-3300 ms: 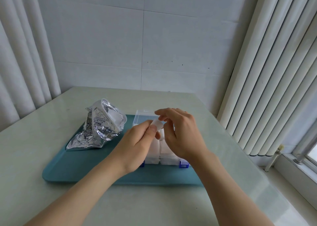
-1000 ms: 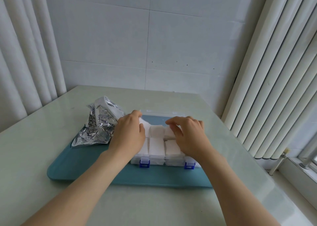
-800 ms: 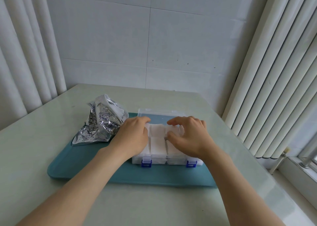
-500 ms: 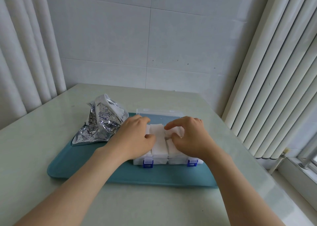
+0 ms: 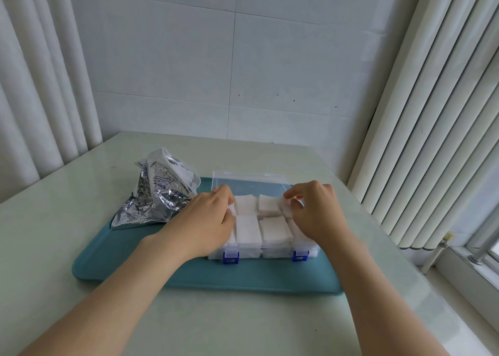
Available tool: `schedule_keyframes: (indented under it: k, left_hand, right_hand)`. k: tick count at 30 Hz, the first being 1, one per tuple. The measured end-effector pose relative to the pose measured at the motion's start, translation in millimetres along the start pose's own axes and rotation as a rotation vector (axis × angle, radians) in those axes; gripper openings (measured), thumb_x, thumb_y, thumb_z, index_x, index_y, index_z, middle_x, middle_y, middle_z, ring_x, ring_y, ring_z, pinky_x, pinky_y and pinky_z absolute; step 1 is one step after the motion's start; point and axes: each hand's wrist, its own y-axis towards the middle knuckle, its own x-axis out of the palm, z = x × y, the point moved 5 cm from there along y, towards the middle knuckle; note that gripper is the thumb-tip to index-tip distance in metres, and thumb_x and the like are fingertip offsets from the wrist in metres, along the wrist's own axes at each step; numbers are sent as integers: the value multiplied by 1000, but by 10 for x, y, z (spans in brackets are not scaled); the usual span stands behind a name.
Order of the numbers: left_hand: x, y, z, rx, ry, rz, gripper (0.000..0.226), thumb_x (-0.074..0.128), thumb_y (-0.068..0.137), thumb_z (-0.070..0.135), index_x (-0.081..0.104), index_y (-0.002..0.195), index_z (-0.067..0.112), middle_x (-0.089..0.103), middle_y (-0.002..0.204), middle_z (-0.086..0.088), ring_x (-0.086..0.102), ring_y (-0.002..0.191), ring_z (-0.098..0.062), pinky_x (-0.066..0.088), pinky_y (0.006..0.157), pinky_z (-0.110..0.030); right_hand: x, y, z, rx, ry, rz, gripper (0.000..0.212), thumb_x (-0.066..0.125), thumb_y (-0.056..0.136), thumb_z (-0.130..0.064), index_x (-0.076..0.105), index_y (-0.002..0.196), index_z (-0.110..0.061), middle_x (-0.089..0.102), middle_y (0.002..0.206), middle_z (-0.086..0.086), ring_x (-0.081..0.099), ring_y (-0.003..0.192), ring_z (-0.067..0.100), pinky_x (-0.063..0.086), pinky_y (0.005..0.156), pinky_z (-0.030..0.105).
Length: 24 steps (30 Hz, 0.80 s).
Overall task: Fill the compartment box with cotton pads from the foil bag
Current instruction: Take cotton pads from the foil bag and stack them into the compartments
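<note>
A clear compartment box (image 5: 278, 254) with blue latches sits on the teal tray (image 5: 243, 277), its lid (image 5: 251, 184) open behind it. White cotton pads (image 5: 247, 230) fill the visible middle compartments. My left hand (image 5: 208, 222) lies over the box's left column, and its fingertips and thumb pinch a cotton pad at the far left compartment. My right hand (image 5: 317, 216) covers the right column, with index and thumb pinching a pad's edge at the far right compartment. The crumpled foil bag (image 5: 158, 193) stands open on the tray's left end.
The tray lies on a pale glossy table (image 5: 67, 220). A tiled wall stands behind, with a curtain (image 5: 32, 85) at the left. Vertical blinds (image 5: 432, 112) and a window sill close off the table's right edge.
Both hands came down from holding a pad above the box onto it. Over the last half second they spread from the middle columns to the outer ones.
</note>
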Motion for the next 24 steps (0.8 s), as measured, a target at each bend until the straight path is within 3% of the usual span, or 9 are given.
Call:
schedule_keyframes:
  k: [4, 7, 11, 14, 16, 19, 24]
  left_hand:
    - [29, 9, -20, 21, 13, 7, 10, 41, 108, 24, 50, 110, 20, 61, 127, 1, 59, 110, -20, 46, 91, -33]
    - [9, -11, 13, 60, 8, 61, 15, 40, 108, 24, 49, 97, 23, 60, 114, 5, 60, 99, -17, 43, 84, -30]
    - [-19, -45, 39, 127, 39, 149, 29, 37, 109, 26, 62, 120, 15, 63, 127, 4, 64, 108, -20, 51, 93, -39]
    - [-68, -110, 159, 181, 15, 219, 37, 39, 108, 40, 64, 129, 21, 67, 129, 9, 64, 113, -17, 51, 95, -33]
    - [-64, -178, 296, 242, -14, 217, 47, 38, 105, 54, 64, 130, 24, 68, 129, 10, 62, 115, -14, 47, 97, -27]
    - [8, -252, 459, 322, -36, 155, 56, 38, 100, 68, 61, 135, 30, 64, 135, 14, 54, 125, -7, 38, 105, -20]
    - [140, -253, 549, 409, -36, 86, 55, 48, 99, 69, 61, 136, 31, 59, 143, 14, 49, 133, -7, 25, 110, -12]
  right_hand:
    - [16, -13, -54, -38, -147, -64, 43, 48, 92, -4, 78, 114, -26, 75, 112, -1, 63, 107, 27, 43, 94, 37]
    - [22, -26, -62, -82, -174, -90, 43, 45, 96, -10, 72, 127, -21, 68, 125, 1, 59, 116, 27, 43, 100, 41]
    - [82, -5, 2, -79, -144, -104, 34, 46, 104, -14, 74, 123, -18, 63, 123, 5, 60, 110, 29, 48, 97, 44]
    - [64, 8, 30, -31, -9, -121, 35, 47, 105, -17, 70, 132, -16, 63, 131, 4, 61, 118, 28, 48, 104, 44]
    - [15, -30, 27, -4, 65, -203, 48, 50, 95, -31, 64, 140, -20, 64, 135, 2, 60, 125, 24, 46, 108, 44]
    - [-81, -94, -19, -44, 58, -271, 85, 52, 66, -56, 56, 146, -28, 66, 134, -6, 59, 129, 19, 45, 111, 44]
    - [-100, -42, 38, -40, 14, -270, 78, 58, 62, -43, 64, 139, -29, 67, 136, -11, 56, 134, 17, 43, 115, 38]
